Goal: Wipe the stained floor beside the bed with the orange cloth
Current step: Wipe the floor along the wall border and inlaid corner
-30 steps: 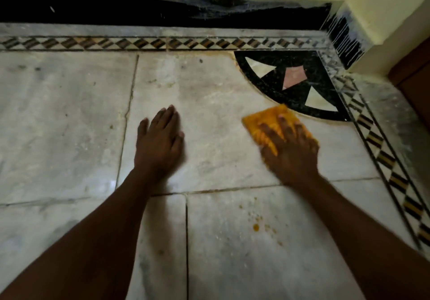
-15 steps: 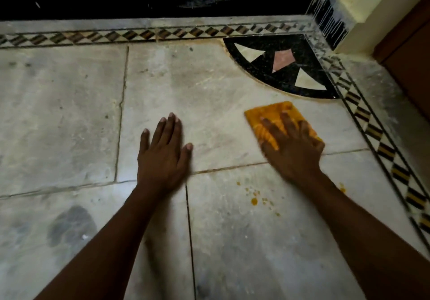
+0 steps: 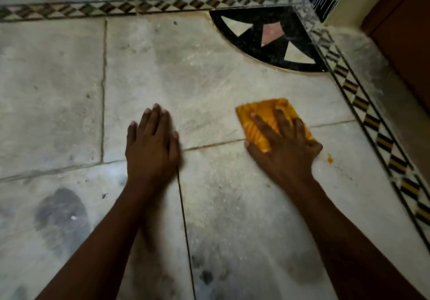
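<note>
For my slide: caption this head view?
Right hand presses folded orange cloth on grey marble floor; left hand rests flat.

orange cloth (image 3: pixel 263 116), grey marble floor (image 3: pixel 209 79), black-triangle border (image 3: pixel 372 123)

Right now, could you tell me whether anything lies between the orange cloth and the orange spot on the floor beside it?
Nothing visible does. The orange cloth lies under the right hand, and bare floor separates it from the orange spot.

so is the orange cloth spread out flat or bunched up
Flat, seemingly folded: the orange cloth lies as a neat patch on the marble floor under the right hand.
</note>
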{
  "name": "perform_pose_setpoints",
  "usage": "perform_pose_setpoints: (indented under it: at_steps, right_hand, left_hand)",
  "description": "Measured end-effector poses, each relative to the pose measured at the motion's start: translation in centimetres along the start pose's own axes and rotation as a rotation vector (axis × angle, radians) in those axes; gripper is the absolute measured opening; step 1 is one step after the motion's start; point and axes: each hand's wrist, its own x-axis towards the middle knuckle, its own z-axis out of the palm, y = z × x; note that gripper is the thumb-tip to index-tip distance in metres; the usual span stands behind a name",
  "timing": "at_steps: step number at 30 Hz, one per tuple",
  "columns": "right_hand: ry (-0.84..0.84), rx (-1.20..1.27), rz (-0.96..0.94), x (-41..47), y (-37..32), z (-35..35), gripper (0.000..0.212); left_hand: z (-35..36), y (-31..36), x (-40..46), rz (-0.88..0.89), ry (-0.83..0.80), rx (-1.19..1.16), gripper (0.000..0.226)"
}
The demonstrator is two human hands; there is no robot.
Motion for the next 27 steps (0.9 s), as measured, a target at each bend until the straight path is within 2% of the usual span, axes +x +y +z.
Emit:
perform_pose_setpoints:
  at_steps: [3, 5, 9, 12, 13, 15, 17, 18, 19, 22, 24, 27]
  right_hand:
    - [0.026, 0.132, 0.007, 3.7, -2.9, 1.3, 0.070]
    - [0.010, 0.156, -0.059, 3.8, -4.7, 2.0, 0.070]
    - [-0.020, 0.024, -0.282, -3.1, -5.7, 1.2, 0.067]
    - [0.065, -0.020, -0.385, -7.6, -1.1, 0.4, 0.062]
    - [0.090, -0.039, -0.338, -7.3, 1.3, 0.1, 0.061]
    - [0.055, -0.056, -0.090, -4.7, 4.4, -0.4, 0.064]
    - [-0.004, 0.022, 0.183, -1.1, 4.4, -0.1, 0.065]
    - [-0.018, 0.054, 0.233, 0.2, 3.5, 0.2, 0.065]
    - [-0.031, 0.068, 0.215, 1.0, 2.2, 0.7, 0.065]
    - [-0.002, 0.047, -0.047, -1.5, -0.5, 1.0, 0.064]
    - [-0.009, 0.027, -0.194, -5.9, 0.4, 0.7, 0.064]
    - [-0.006, -0.012, -0.237, -10.0, 4.6, -0.9, 0.063]
  left_hand:
    - [-0.4, 0.4, -0.7, -0.028, -0.032, 0.005, 0.065]
    - [-0.6, 0.7, -1.3, -0.042, -0.025, -0.005, 0.065]
    - [-0.8, 0.6, -0.7, -0.023, -0.006, -0.017, 0.065]
    - [-1.0, 0.5, -0.7, -0.012, -0.013, -0.017, 0.065]
    - [-0.9, 0.5, -0.7, -0.010, -0.014, -0.020, 0.065]
    - [-0.7, 0.4, -0.8, -0.003, -0.017, -0.023, 0.065]
    - [-0.5, 0.4, -0.8, -0.003, -0.024, -0.015, 0.065]
    - [-0.6, 0.6, -0.7, 0.000, -0.021, -0.015, 0.065]
    - [-0.7, 0.7, -0.8, 0.000, -0.022, -0.017, 0.065]
    - [-1.0, 1.3, -1.6, 0.003, -0.020, -0.028, 0.065]
    - [-1.0, 2.4, -3.1, 0.005, -0.015, -0.086, 0.065]
    - [-0.7, 4.2, -6.7, 0.122, -0.017, -0.105, 0.063]
